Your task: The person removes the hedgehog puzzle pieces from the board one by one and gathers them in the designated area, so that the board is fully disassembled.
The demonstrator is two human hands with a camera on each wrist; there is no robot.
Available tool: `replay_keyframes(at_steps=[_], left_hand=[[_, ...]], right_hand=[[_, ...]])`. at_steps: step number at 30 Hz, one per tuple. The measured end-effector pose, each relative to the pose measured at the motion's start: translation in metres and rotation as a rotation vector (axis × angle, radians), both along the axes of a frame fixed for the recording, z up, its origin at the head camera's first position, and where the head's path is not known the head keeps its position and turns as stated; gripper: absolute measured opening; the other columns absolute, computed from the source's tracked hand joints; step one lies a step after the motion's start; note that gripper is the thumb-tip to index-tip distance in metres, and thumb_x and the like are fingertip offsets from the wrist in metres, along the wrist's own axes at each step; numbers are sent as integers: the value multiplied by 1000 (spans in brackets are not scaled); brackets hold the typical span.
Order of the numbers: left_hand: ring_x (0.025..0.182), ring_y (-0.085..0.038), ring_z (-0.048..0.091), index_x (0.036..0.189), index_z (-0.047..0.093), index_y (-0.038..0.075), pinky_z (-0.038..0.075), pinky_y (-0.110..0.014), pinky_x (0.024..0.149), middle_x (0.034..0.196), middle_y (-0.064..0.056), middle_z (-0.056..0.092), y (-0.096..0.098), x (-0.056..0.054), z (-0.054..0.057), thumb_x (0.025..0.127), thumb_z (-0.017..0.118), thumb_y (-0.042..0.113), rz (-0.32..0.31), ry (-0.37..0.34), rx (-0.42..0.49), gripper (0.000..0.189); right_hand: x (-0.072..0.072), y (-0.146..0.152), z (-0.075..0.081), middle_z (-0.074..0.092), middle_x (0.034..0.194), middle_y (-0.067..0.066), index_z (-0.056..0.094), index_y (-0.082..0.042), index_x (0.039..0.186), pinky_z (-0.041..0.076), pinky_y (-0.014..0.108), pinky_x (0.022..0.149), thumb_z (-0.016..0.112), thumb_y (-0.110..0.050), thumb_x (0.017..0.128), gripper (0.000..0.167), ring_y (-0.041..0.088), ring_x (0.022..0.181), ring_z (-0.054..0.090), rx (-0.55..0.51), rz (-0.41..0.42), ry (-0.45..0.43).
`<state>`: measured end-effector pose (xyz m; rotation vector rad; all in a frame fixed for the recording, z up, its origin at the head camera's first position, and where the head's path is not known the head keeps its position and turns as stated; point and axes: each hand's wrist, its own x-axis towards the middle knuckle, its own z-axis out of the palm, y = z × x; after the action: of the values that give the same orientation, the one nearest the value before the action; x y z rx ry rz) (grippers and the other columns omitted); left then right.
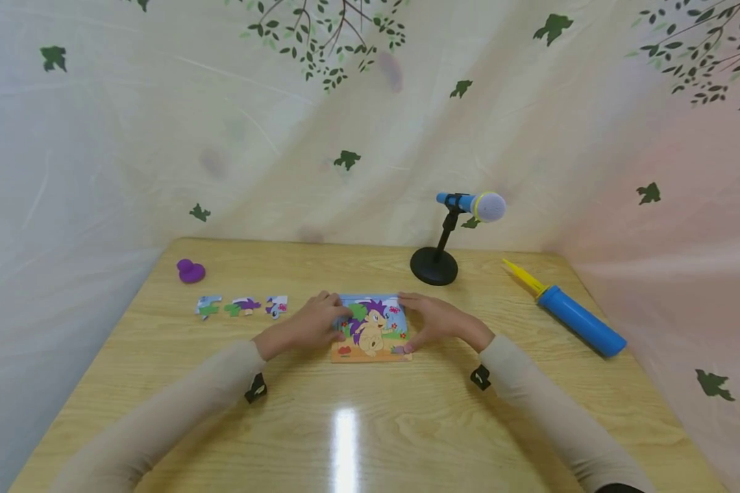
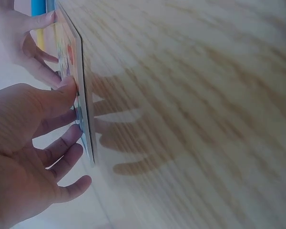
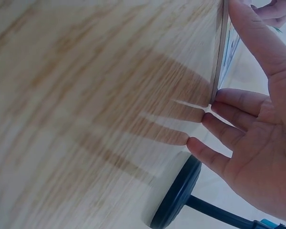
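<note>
A puzzle board [image 1: 373, 335] showing a purple-haired hedgehog cartoon lies flat on the table, between the two hands. My left hand [image 1: 311, 322] touches its left side; in the left wrist view the thumb [image 2: 66, 93] rests on the picture and the other fingers spread near the edge. At the right side, my right hand [image 1: 440, 320] spans the board, thumb low and forefinger at the upper corner. The right wrist view shows its fingertips touching the tabletop beside the board's edge [image 3: 222, 47]. Neither hand's fingers curl round the board.
Three loose puzzle pieces [image 1: 242, 307] lie left of the board, with a purple rubber duck [image 1: 191, 271] behind them. A toy microphone [image 1: 471, 204] on a black stand [image 1: 434, 266] is behind the right hand. A blue and yellow hand pump [image 1: 580, 319] lies far right.
</note>
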<state>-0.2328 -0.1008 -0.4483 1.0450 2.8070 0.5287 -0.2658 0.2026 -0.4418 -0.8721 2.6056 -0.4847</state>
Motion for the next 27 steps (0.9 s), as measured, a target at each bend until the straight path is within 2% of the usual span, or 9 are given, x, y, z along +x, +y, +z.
replay_keyframes(at_steps=[9, 14, 21, 27], left_hand=[[111, -27, 52, 129, 67, 6, 47, -47, 98, 120, -12, 62, 2, -5, 0, 90, 77, 25, 7, -35, -31, 44], [112, -28, 51, 127, 67, 7, 46, -49, 100, 121, -12, 62, 3, -6, 1, 91, 76, 25, 17, -47, -49, 41], [113, -29, 51, 128, 67, 8, 46, -51, 100, 121, -12, 61, 4, -6, 3, 92, 76, 26, 25, -52, -59, 42], [114, -31, 52, 128, 67, 7, 47, -52, 102, 124, -15, 62, 5, -6, 4, 91, 77, 26, 22, -43, -56, 43]], right_hand=[[3, 0, 1, 31, 165, 20, 38, -3, 156, 28, 55, 123, 89, -42, 76, 102, 40, 152, 31, -47, 35, -5], [9, -4, 4, 38, 162, 17, 44, -4, 153, 30, 55, 122, 86, -36, 81, 89, 39, 151, 34, -88, 98, -1], [20, -14, 8, 43, 159, 16, 51, -6, 149, 35, 57, 119, 77, -24, 91, 66, 38, 148, 39, -92, 216, -34], [22, -15, 8, 40, 161, 15, 52, -5, 148, 37, 56, 118, 73, -22, 94, 60, 37, 149, 38, -49, 265, -22]])
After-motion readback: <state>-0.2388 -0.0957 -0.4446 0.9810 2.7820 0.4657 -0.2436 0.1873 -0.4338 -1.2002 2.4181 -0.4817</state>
